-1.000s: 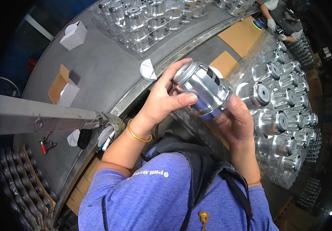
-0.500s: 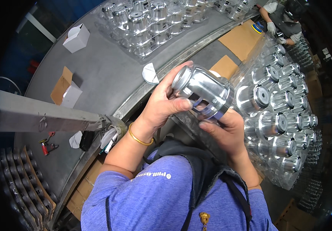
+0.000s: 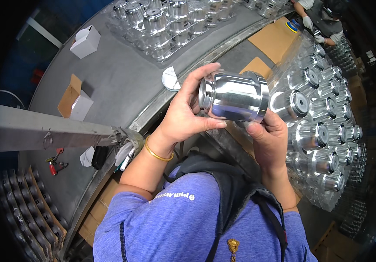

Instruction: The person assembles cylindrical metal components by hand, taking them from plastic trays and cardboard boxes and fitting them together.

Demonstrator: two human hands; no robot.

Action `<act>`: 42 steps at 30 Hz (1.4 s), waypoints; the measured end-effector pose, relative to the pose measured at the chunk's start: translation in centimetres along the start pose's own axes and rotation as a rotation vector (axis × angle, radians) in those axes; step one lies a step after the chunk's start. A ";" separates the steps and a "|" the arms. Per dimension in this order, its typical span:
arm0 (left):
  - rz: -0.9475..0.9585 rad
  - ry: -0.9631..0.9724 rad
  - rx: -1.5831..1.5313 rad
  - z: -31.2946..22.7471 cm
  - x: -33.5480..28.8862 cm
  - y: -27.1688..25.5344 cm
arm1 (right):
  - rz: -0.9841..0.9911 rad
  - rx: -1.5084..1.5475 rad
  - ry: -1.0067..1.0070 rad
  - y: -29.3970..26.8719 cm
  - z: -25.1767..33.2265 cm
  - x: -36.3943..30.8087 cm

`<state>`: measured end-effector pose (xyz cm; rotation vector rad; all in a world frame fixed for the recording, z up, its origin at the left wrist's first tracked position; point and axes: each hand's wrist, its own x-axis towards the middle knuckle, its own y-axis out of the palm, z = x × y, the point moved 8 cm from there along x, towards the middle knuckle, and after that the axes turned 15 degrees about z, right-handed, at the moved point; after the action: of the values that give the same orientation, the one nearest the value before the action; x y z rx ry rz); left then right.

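I hold a shiny machined metal cylinder [image 3: 236, 97] on its side in front of me, its narrower end to the left. My left hand [image 3: 187, 114] wraps that end, thumb under the body and fingers over the top. My right hand [image 3: 270, 139] supports the wide flanged end from below, thumb against the rim. A gold bangle [image 3: 156, 153] sits on my left wrist.
Rows of similar metal parts [image 3: 323, 131] under clear plastic fill the right side. More parts [image 3: 166, 22] stand on a grey round table [image 3: 122, 83] with small white and brown boxes [image 3: 78, 99]. Another person's gloved hands [image 3: 312, 28] work at the top right.
The cylinder has been turned from a tilted pose to lying level, and lifted slightly. My left thumb has moved beneath it.
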<state>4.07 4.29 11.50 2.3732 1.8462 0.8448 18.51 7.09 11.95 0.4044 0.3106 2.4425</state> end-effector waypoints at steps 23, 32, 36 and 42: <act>0.025 0.141 0.355 -0.8 -1.0 0.1 | -0.084 0.332 -0.214 -1.8 -0.8 0.2; 0.022 0.050 0.113 -0.1 -0.6 0.6 | -0.230 0.412 -0.013 -2.0 -2.5 0.4; -0.031 -0.010 -0.079 0.6 -0.7 0.3 | -0.101 0.524 -0.040 -2.6 -3.3 0.3; -0.153 -0.062 -0.131 0.9 -0.5 -0.2 | -0.128 0.517 0.005 -3.0 -3.5 0.4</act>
<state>4.20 4.22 10.47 2.1257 1.8583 0.8385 18.58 9.22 7.88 0.5760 0.9480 2.2167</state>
